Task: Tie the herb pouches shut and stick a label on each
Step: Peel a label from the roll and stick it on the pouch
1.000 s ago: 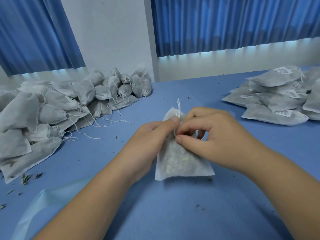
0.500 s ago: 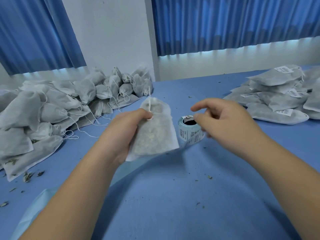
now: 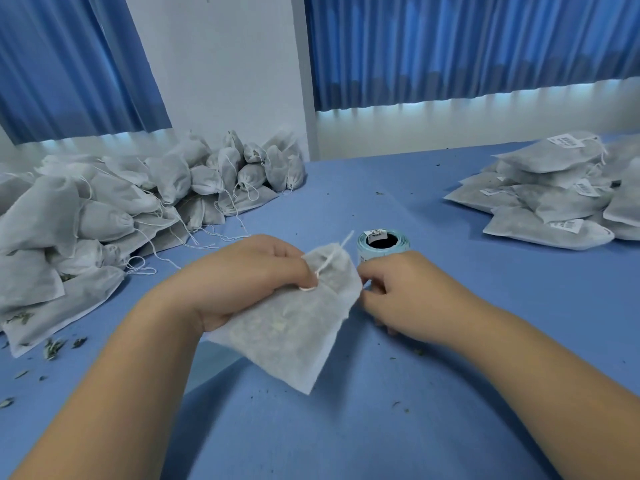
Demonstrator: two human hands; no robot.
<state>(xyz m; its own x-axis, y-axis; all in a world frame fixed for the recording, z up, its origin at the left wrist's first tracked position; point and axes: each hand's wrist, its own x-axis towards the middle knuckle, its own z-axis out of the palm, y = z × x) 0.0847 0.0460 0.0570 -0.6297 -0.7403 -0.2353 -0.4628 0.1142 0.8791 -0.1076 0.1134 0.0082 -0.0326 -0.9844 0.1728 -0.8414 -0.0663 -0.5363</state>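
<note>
- Herb pouch: in the left grip over the bench. Its long axis slants from the near corner up and right to the cinched neck, and the drawstring points at the label roll.
- Left grip: fingers curled round the pouch's upper left edge.
- Right grip: just right of the pouch, fingers curled at the roll's near side. Cannot tell if a label is pinched.
- Label roll: upright, just beyond the right grip, which is the nearer one.
- Unlabelled pouches lie far left, labelled pouches far right.
</note>
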